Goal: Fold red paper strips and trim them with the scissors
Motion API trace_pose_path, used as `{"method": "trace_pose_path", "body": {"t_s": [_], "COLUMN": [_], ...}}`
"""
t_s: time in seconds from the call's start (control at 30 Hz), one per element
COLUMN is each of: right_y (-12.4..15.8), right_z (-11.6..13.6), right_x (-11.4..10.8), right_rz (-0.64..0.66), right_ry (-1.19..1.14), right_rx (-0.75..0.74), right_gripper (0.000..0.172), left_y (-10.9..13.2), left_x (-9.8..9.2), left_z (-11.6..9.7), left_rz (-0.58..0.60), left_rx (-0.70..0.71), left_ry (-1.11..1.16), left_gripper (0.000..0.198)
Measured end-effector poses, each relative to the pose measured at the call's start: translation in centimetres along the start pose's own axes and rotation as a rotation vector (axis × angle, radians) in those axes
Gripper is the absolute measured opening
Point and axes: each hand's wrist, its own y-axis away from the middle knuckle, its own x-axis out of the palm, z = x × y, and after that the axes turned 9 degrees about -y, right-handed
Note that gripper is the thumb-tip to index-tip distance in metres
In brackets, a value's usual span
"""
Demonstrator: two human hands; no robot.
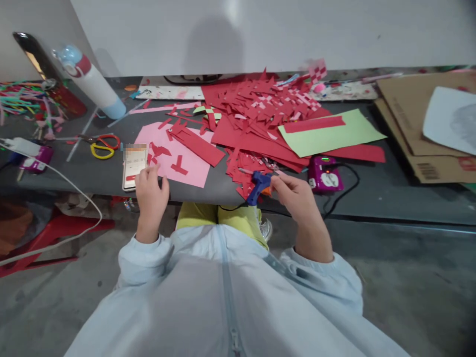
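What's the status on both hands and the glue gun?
Left hand open at the phone. Right fingertips at back of blue glue gun. Red paper scraps crowd it.

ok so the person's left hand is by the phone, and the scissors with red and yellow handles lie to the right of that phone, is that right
Not quite: the head view shows the scissors to the left of the phone, not the right. The left hand is indeed by the phone.
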Motion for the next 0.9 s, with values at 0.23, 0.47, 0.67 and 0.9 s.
{"method": "trace_pose_path", "body": {"t_s": [0.23, 0.47, 0.67, 0.9], "right_y": [2.0, 3.7, 4.8, 4.9], "right_z": [-1.1, -2.4, -3.0, -3.0], "right_x": [-4.4, -4.5, -2.2, 0.4], "right_rz": [-0.127, -0.055, 0.069, 0.090], "right_ry": [0.180, 0.151, 0.169, 0.202], "right_rx": [0.105, 0.182, 0.207, 0.167], "right_gripper": [0.038, 0.037, 0.036, 0.031], "left_y": [0.8, 2.4, 3.5, 3.7], "left_x": [1.3, 1.9, 1.9, 1.8], "left_z": [-7.0, -13.6, -17.2, -18.6], "left_rz": [0.191, 0.412, 0.453, 0.482], "left_rx": [0.178, 0.465, 0.575, 0.512], "left_ry": [0.108, 0.182, 0.049, -0.049], "left_gripper": [0.030, 0.024, 0.036, 0.038]}}
